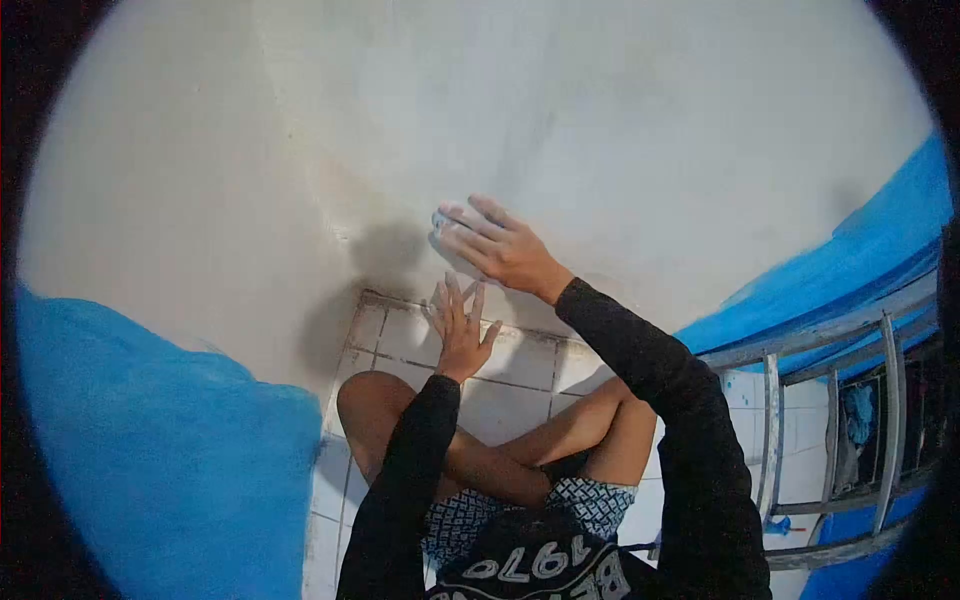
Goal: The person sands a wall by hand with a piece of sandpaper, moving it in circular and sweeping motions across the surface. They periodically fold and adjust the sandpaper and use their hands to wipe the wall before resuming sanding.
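Observation:
My right hand is pressed to the pale wall, its fingers reaching left and their tips whitened. A small whitish piece shows at those fingertips, mostly covered by them; I cannot tell what it is. Lower down, my left hand has its fingers spread and pointing up, close to the foot of the wall, with nothing in it. Both arms wear long black sleeves. Shadows of the hands fall on the wall to their left.
White floor tiles with dirty joints meet the wall below my hands. My crossed legs rest on them. Blue paint covers the lower left wall, and more blue lies at right. A metal ladder-like frame stands on the right.

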A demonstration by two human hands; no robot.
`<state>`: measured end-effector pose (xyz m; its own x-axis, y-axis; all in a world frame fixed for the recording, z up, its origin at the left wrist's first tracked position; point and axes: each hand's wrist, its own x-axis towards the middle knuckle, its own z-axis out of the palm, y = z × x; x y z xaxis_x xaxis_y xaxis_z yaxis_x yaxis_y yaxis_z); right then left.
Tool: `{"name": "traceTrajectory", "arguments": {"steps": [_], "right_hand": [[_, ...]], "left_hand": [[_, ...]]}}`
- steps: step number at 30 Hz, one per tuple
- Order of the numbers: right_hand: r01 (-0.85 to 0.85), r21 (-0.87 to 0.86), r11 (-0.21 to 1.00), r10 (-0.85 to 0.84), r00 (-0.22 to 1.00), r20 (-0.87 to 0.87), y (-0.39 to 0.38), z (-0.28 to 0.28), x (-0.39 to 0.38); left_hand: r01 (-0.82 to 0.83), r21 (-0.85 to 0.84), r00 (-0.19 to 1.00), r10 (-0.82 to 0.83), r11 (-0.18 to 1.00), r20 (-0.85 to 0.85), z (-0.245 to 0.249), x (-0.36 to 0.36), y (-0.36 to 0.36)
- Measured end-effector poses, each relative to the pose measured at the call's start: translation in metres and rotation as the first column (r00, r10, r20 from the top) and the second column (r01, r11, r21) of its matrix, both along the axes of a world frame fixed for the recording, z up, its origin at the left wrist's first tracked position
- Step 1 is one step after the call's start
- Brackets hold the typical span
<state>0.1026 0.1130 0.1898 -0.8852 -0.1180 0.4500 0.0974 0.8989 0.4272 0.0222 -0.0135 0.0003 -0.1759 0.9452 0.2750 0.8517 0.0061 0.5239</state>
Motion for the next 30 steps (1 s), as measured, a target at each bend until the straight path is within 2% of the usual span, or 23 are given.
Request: {"name": "traceTrajectory", "arguments": {"steps": [1,3,4,5,7,8,9,10,11,13,14,15,17,19,21,22,24,25,26,28,30], "right_hand": [[0.0,0.0,1.0,0.0,1.0,0.002,-0.001,-0.005,-0.001],[0.035,0.057,0.998,-0.039,0.996,0.08,-0.001,-0.031,-0.003],[-0.044,0.058,0.997,0.036,0.99,0.134,0.008,-0.06,-0.003],[-0.045,0.067,0.997,0.036,0.991,0.13,0.012,-0.069,-0.004],[-0.045,-0.163,0.986,0.079,0.976,0.205,0.004,-0.067,-0.012],[-0.049,-0.169,0.984,0.084,0.975,0.204,0.006,-0.064,-0.014],[-0.003,-0.059,0.998,0.015,0.977,0.215,-0.003,-0.03,-0.017],[0.046,0.051,0.998,-0.056,0.974,0.219,-0.009,-0.011,-0.019],[0.047,0.049,0.998,-0.056,0.974,0.218,-0.007,-0.012,-0.018],[0.013,0.113,0.994,-0.029,0.99,0.141,0.004,-0.016,-0.016],[-0.064,0.081,0.995,0.053,0.989,0.138,0.009,-0.035,-0.013],[-0.063,0.09,0.994,0.051,0.99,0.134,0.012,-0.05,-0.01],[-0.09,-0.038,0.995,0.097,0.96,0.262,0.016,-0.07,-0.006],[-0.066,-0.042,0.997,0.075,0.953,0.292,0.002,-0.031,-0.008],[0.007,0.022,1.0,-0.008,0.999,0.052,-0.004,-0.007,-0.008],[0.043,0.042,0.998,-0.044,0.999,0.018,0.0,0.0,-0.008],[0.025,0.049,0.998,-0.027,0.999,0.04,0.002,-0.015,-0.006],[0.012,0.053,0.999,-0.015,0.998,0.057,0.005,-0.03,-0.006],[-0.014,-0.07,0.997,0.025,0.988,0.152,0.012,-0.053,-0.004],[-0.04,-0.04,0.998,0.047,0.982,0.182,0.009,-0.044,0.004],[-0.078,-0.004,0.997,0.077,0.973,0.218,0.009,-0.033,0.005]], "left_hand": [[0.014,0.094,0.999,-0.018,0.996,0.045,0.002,0.001,0.001],[0.015,0.079,1.0,-0.017,0.997,0.015,-0.005,0.003,0.003],[0.023,0.08,0.999,-0.026,0.997,0.039,-0.012,0.004,0.005],[0.029,0.084,0.998,-0.034,0.996,0.061,-0.016,0.003,0.008],[0.029,0.077,0.997,-0.035,0.997,0.07,-0.021,0.001,0.009],[0.03,0.062,0.996,-0.035,0.998,0.088,-0.025,0.002,0.006],[0.028,0.051,0.995,-0.032,0.998,0.09,-0.024,0.003,0.002],[0.031,0.112,0.992,-0.044,0.993,0.116,-0.016,0.003,-0.001],[0.031,0.182,0.989,-0.057,0.983,0.139,-0.004,0.002,-0.002],[0.009,0.214,0.986,-0.044,0.977,0.159,0.006,0.004,-0.002],[0.0,0.188,0.982,-0.036,0.982,0.187,0.003,0.005,-0.002],[-0.007,0.165,0.976,-0.029,0.986,0.214,-0.001,0.005,-0.001],[-0.006,0.172,0.982,-0.027,0.985,0.188,-0.013,0.002,0.003],[-0.007,0.163,0.985,-0.021,0.987,0.172,-0.01,0.0,0.003],[-0.016,0.123,0.974,-0.012,0.992,0.224,0.008,-0.001,-0.003],[-0.016,0.121,0.974,-0.012,0.993,0.226,0.006,0.0,-0.003],[-0.015,0.269,0.962,-0.06,0.963,0.266,0.005,0.001,0.0],[-0.018,0.273,0.962,-0.057,0.962,0.266,0.006,0.002,0.001],[-0.035,0.304,0.976,-0.033,0.952,0.216,0.007,0.003,0.0],[-0.049,0.335,0.987,-0.006,0.941,0.161,0.008,0.0,-0.003],[-0.129,0.373,0.926,-0.022,0.919,0.376,0.013,-0.008,-0.004]]}}
